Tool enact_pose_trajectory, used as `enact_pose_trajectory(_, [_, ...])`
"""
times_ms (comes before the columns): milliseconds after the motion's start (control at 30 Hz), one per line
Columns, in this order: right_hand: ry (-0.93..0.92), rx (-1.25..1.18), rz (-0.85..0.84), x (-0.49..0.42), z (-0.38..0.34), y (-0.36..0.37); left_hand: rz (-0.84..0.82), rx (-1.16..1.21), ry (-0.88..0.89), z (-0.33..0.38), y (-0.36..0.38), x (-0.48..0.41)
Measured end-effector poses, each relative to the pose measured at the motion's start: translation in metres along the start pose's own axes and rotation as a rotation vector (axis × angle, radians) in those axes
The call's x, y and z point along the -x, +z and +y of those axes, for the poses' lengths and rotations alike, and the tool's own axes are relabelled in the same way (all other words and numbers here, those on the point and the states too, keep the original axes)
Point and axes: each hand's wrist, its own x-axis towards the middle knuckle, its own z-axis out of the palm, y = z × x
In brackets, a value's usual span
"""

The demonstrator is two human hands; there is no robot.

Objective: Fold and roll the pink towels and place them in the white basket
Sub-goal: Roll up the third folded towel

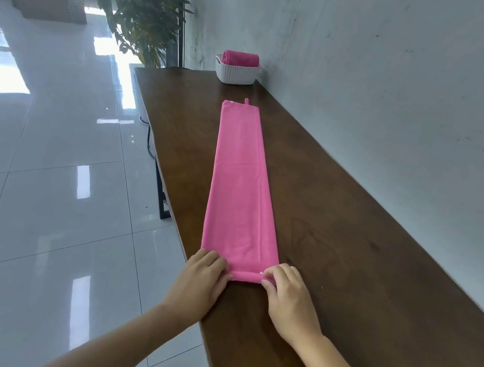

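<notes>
A pink towel, folded into a long narrow strip, lies lengthwise on the dark wooden table. Its near end is turned over into a small roll. My left hand grips the left end of that roll with curled fingers. My right hand pinches the right end. At the table's far end stands the white basket against the wall, with one rolled pink towel lying in it.
A grey wall runs along the table's right side. The table's left edge drops to a glossy tiled floor. A potted plant stands beyond the far end of the table.
</notes>
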Motion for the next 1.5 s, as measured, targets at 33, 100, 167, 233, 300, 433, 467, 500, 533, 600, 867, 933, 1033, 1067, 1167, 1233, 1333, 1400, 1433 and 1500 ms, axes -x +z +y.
enact_pose_trajectory(33, [0.044,-0.022,-0.024,-0.003,-0.001,-0.002,-0.019,0.023,-0.056,0.001,-0.001,-0.003])
enact_pose_trajectory(100, [0.125,-0.052,-0.073,-0.011,-0.002,-0.005,-0.072,0.066,-0.149,0.002,-0.004,-0.010])
enact_pose_trajectory(167, [0.186,-0.077,-0.096,-0.019,-0.003,-0.007,-0.087,0.094,-0.214,0.003,-0.007,-0.018])
enact_pose_trajectory(233, [0.227,-0.100,-0.093,-0.024,-0.004,-0.006,-0.086,0.095,-0.282,0.005,-0.010,-0.025])
enact_pose_trajectory(300, [0.266,-0.114,-0.072,-0.027,-0.006,-0.005,-0.069,0.069,-0.334,0.007,-0.011,-0.029])
enact_pose_trajectory(433, [0.345,-0.135,0.009,-0.030,-0.011,-0.003,0.034,-0.049,-0.208,0.007,-0.008,-0.027])
enact_pose_trajectory(467, [0.357,-0.127,0.023,-0.031,-0.012,-0.002,0.060,-0.045,-0.145,0.006,-0.005,-0.026])
enact_pose_trajectory(500, [0.362,-0.112,0.034,-0.031,-0.012,0.000,0.083,-0.032,-0.090,0.004,-0.002,-0.024])
enact_pose_trajectory(533, [0.360,-0.091,0.044,-0.031,-0.012,0.001,0.100,-0.013,-0.057,0.004,0.000,-0.022])
enact_pose_trajectory(600, [0.309,-0.002,0.079,-0.031,-0.011,0.004,0.133,-0.008,-0.011,0.000,0.004,-0.017])
enact_pose_trajectory(867, [-0.023,0.321,0.288,-0.028,0.002,0.013,0.108,-0.125,0.173,-0.018,0.003,-0.007])
enact_pose_trajectory(933, [-0.086,0.338,0.288,-0.024,0.004,0.013,0.117,-0.094,0.116,-0.021,0.007,-0.008])
enact_pose_trajectory(1033, [-0.171,0.322,0.255,-0.020,0.009,0.009,0.125,0.010,-0.024,-0.019,0.007,-0.011])
enact_pose_trajectory(1067, [-0.173,0.311,0.238,-0.020,0.011,0.007,0.112,0.036,-0.067,-0.018,0.006,-0.014])
enact_pose_trajectory(1167, [-0.138,0.260,0.183,-0.022,0.015,0.006,0.064,0.070,-0.145,-0.016,0.006,-0.018])
enact_pose_trajectory(1233, [-0.053,0.178,0.136,-0.025,0.010,0.006,0.021,0.085,-0.209,-0.014,0.004,-0.024])
enact_pose_trajectory(1333, [0.105,0.050,0.063,-0.031,0.006,0.005,-0.069,0.114,-0.327,-0.012,0.002,-0.036])
enact_pose_trajectory(1400, [0.161,0.013,0.018,-0.036,0.003,0.002,-0.111,0.119,-0.386,-0.011,-0.003,-0.044])
enact_pose_trajectory(1433, [0.178,-0.002,-0.008,-0.038,0.002,0.001,-0.121,0.121,-0.406,-0.012,-0.006,-0.046])
enact_pose_trajectory(1500, [0.234,-0.052,-0.061,-0.041,-0.001,0.001,-0.133,0.155,-0.449,-0.013,-0.009,-0.047])
